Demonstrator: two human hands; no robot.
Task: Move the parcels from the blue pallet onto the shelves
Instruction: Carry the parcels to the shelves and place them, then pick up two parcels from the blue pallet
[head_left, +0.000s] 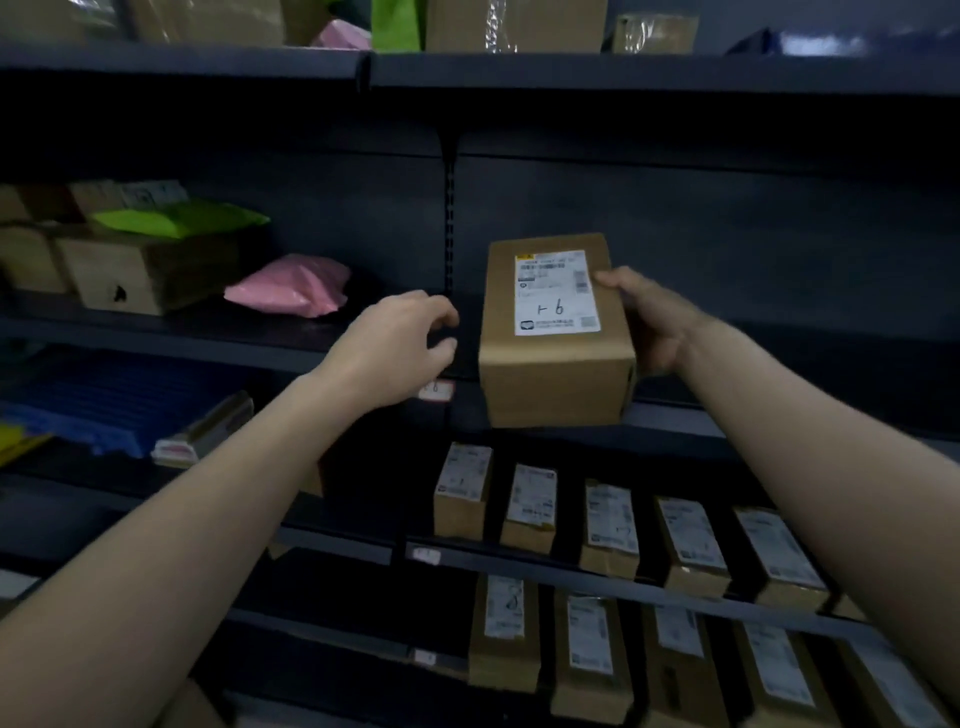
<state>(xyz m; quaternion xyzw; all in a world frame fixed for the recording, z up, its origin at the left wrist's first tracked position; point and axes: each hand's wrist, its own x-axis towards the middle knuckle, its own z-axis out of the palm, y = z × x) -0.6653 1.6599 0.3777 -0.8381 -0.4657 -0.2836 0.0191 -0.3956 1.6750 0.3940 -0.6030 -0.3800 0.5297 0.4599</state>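
At the shelf (685, 413), right hand (649, 327) grips one parcel (556, 384); left hand (395, 353) fingers (439, 314) curl empty.

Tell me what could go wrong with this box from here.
1. Only the right hand grips the labelled box; the left hand is off it, so it may twist or slip.
2. The box seems to overhang the shelf edge; if dropped, it could hit the small boxes below.
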